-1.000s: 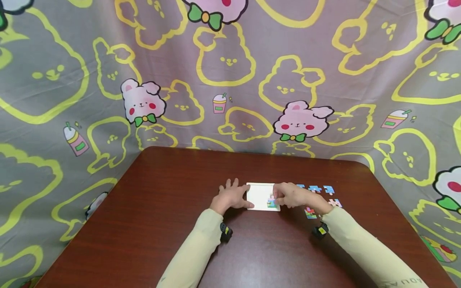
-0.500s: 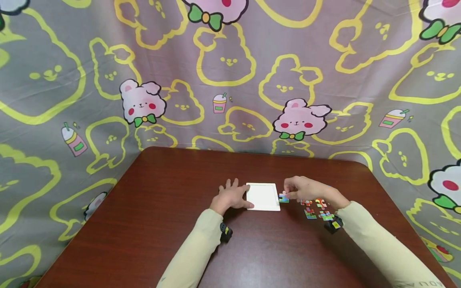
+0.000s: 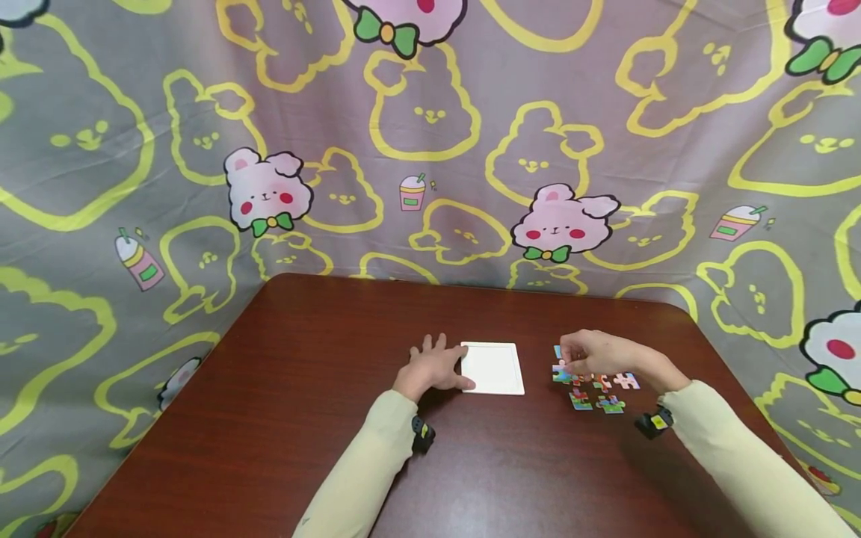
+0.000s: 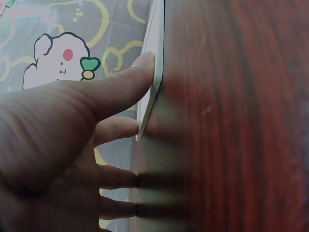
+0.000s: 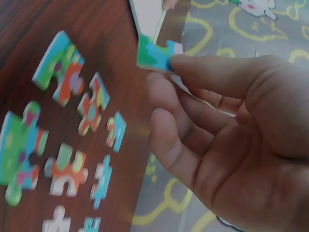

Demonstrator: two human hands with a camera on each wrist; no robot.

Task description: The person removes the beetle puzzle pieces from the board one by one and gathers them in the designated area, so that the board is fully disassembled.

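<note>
A square white puzzle tray [image 3: 494, 370] with a raised rim lies flat on the table. My left hand [image 3: 433, 366] rests at its left side, fingers spread, thumb and index finger touching the tray's edge. In the right wrist view, my right hand [image 5: 217, 130] pinches a jigsaw piece [image 5: 153, 54] between thumb and fingers; the piece is green and blue with a bit of pink. In the head view this hand is to the right of the tray, over loose jigsaw pieces [image 3: 610, 405], and hides some of them.
Several colourful jigsaw pieces [image 5: 19, 150] lie apart on the reddish-brown table [image 3: 336, 336], right of the tray. A cartoon-printed cloth [image 3: 430, 149] hangs behind the table and along its sides.
My right hand has lifted the jigsaw piece from the tray's lower right corner and carried it right, over the loose pieces. The left hand has stayed at the tray's edge.
</note>
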